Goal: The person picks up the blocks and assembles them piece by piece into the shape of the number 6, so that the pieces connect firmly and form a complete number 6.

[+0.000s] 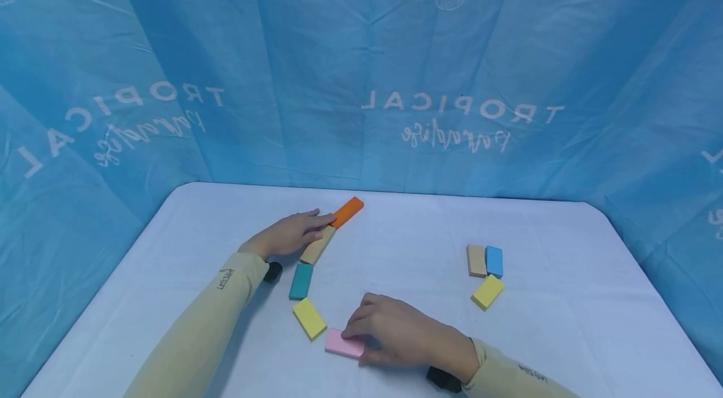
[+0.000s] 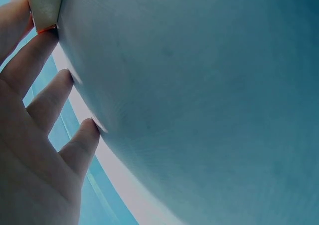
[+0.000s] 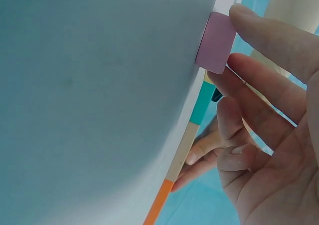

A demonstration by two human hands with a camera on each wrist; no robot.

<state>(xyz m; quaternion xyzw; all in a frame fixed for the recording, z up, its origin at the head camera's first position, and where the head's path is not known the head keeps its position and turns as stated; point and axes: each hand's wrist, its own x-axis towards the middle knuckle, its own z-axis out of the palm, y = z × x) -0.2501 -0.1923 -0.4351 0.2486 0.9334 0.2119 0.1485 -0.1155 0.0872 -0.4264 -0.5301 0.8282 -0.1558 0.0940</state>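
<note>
Pink block (image 1: 342,343) sat pinched by our right hand (image 1: 391,330), thumb against curled fingers, a yellow block (image 1: 309,319) left of it. Farther off, our left hand (image 1: 287,236), fingers fairly straight, touched the tan block (image 1: 316,248), the orange block (image 1: 348,211) at its fingertips.

Blue hanging cloth curtain (image 1: 316,71) first: thin fabric, creased, w/ a slight sheen on the folds; white lettering (image 1: 463,106) looks flat-printed. White-covered tabletop (image 1: 418,260): matt, smooth, faint wrinkles, prob. cloth. Pink rectangular block (image 1: 341,344), painted-wood look, smooth, satin-matt. Orange oblong block (image 1: 348,211) & teal rectangular block (image 1: 301,281): same smooth painted look. Tan oblong block (image 1: 317,248) reads as bare wood, matt, unpainted. Beige cloth sleeve (image 1: 198,322), matt, soft, w/ black lettering (image 1: 224,279). Black wrist unit (image 1: 274,272): dark, approx. plastic, finish unclear.
</note>
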